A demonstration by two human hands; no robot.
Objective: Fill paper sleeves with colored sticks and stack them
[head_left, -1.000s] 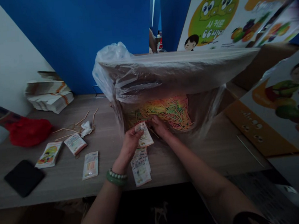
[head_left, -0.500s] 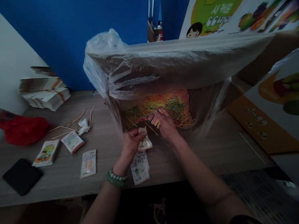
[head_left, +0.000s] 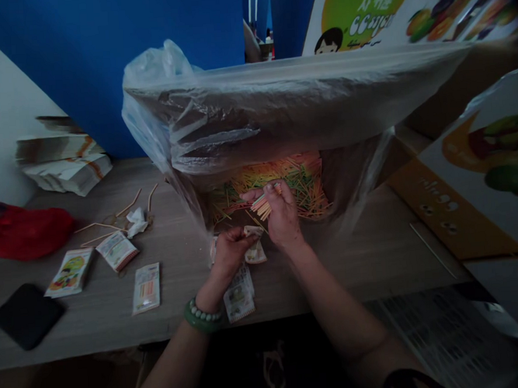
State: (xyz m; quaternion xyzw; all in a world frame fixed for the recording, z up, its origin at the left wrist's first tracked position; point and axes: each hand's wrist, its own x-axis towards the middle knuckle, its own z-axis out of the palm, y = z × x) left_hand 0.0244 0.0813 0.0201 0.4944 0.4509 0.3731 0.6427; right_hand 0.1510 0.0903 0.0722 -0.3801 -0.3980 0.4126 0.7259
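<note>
A bundle of thin coloured sticks (head_left: 262,206) is in my right hand (head_left: 283,216), its fingers closed round them. Their near ends point down and left toward a small printed packet (head_left: 255,250). My left hand (head_left: 231,248), with a bead bracelet and a green bangle at the wrist, pinches that packet at its upper edge. More flat packets (head_left: 239,297) lie on the table under and beside my left hand. Behind both hands, a loose heap of orange, yellow and green sticks (head_left: 302,182) spreads inside a plastic-lined box (head_left: 337,180) lying with its opening toward me.
On the left of the table (head_left: 181,292) are filled packets (head_left: 146,289), a crumpled tissue (head_left: 136,222), bent sticks, a red bag (head_left: 28,231) and a black pad (head_left: 27,316). Stacked flat packaging (head_left: 64,168) stands behind. Printed cartons (head_left: 461,205) border the right side; one stick lies near them.
My right hand has turned and brought the bundle of sticks closer to the packet. My left hand has tilted the packet's upper edge. The whole view has shifted slightly.
</note>
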